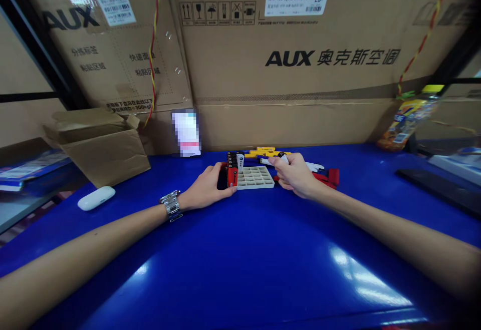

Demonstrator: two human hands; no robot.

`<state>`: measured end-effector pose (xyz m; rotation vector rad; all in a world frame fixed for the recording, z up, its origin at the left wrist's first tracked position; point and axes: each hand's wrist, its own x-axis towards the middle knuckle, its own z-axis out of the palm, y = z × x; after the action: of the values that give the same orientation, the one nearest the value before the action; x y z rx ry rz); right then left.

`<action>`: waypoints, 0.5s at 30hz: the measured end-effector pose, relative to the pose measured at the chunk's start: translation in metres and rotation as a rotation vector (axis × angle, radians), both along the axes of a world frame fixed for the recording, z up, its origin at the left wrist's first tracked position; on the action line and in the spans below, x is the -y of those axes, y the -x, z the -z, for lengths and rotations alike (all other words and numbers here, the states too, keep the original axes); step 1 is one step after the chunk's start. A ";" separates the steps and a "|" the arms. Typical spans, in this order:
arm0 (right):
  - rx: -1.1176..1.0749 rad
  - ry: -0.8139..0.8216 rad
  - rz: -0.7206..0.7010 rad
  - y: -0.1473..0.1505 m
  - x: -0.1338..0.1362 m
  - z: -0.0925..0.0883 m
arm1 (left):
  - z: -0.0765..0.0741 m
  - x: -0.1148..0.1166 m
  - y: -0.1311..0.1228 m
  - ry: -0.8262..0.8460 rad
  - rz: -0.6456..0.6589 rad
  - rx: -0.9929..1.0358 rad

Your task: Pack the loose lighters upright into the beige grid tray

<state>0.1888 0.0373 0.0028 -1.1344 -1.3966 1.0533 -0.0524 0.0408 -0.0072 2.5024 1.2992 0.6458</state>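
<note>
A pale tray (255, 178) divided into small compartments lies on the blue table. At its left end several red lighters (232, 177) with dark tops stand upright in a row, and a white lighter (240, 161) stands beside them. My left hand (210, 186) is closed round that end, thumb at the front corner and fingers behind; it steadies the tray. Just right of the tray, my right hand (295, 175) pinches another white lighter (281, 156) with a dark top. Loose yellow lighters (265, 151) lie behind the tray, and red ones (332, 177) lie beyond my right hand.
A lit phone (187, 132) leans against the large cardboard box (293, 84) at the back. An open carton (105, 149) and a white earbud case (96, 198) are on the left. A drink bottle (409, 119) and a dark flat object (441, 187) are on the right.
</note>
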 end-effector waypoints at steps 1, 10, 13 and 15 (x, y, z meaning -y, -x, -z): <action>0.027 -0.024 0.007 0.000 0.000 0.000 | 0.000 0.000 0.000 0.002 -0.004 -0.004; 0.225 -0.108 -0.003 0.000 0.004 0.002 | -0.001 0.001 -0.001 0.004 -0.007 -0.003; 0.221 -0.095 -0.029 0.000 0.005 0.001 | -0.001 0.001 -0.001 0.003 -0.005 0.003; 0.231 -0.095 -0.064 -0.001 0.004 0.000 | -0.001 0.001 -0.001 0.003 -0.003 0.002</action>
<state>0.1896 0.0332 0.0031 -1.1756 -1.6567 0.9117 -0.0518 0.0398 -0.0063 2.4980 1.3025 0.6462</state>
